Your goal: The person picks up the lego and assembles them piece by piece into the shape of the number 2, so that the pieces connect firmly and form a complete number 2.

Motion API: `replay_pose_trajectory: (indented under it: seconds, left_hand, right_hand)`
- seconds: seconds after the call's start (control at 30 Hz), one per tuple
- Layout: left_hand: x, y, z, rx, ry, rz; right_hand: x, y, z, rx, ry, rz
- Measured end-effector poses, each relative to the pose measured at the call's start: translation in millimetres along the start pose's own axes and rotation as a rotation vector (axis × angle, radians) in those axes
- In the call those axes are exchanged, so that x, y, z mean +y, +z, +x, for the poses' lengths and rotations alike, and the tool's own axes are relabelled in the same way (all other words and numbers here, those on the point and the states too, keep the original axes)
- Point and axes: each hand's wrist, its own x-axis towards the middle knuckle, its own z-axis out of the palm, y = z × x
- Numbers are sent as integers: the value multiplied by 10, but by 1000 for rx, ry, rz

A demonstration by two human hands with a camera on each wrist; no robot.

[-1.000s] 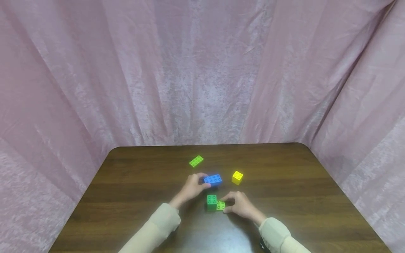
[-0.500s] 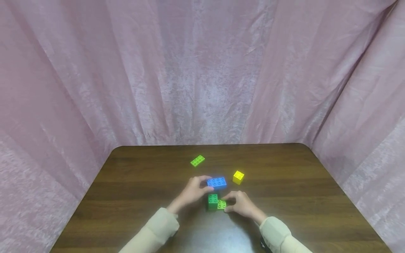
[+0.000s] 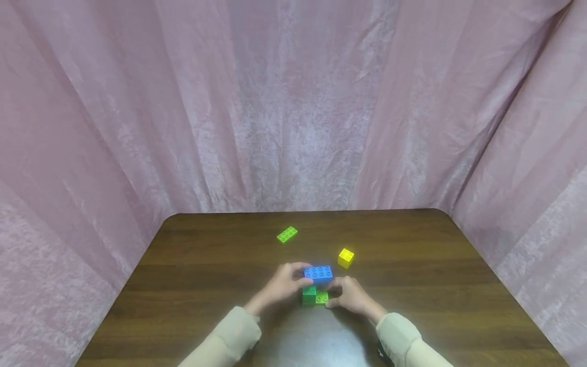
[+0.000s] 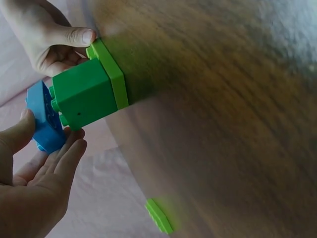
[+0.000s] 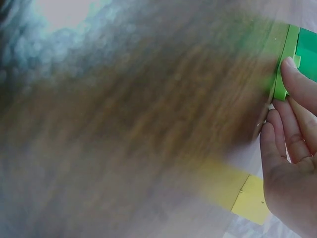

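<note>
The left hand [image 3: 282,281] reached in from the left of the dark green block [image 4: 84,91], thumb to the near side, fingers to the far side, clamped on the left end of a blue brick [image 3: 318,273]. The right hand [image 3: 350,294] lay just right of the block, thumb and fingers pinching the lower lime plate [image 3: 322,298], on which the block stood.

A yellow block [image 3: 346,258] stood beyond the green block and to its right; a separate lime plate [image 3: 287,234] lay well beyond it, slightly left, on the wooden table [image 3: 206,265]. From the head view, the blue brick obscured the green block's far studs.

The blue brick was held over the green block, studs up, long axis running left to right, its right end overhanging. Contact between the two could not be determined.
</note>
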Motion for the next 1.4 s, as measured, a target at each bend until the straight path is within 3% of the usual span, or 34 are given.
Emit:
replay_pose_trajectory:
  seconds: [0.43, 1.0, 1.4]
  left_hand:
    - [73, 24, -29, -50, -34, 27]
    - [49, -16, -110, -47, -34, 57]
    - [11, -59, -152, -65, -55, 7]
  right_hand:
    - [-4, -3, -7, -10, 8, 44]
    - [-14, -25, -6, 0, -2, -15]
    - [-4, -17, -11, 0, -22, -3]
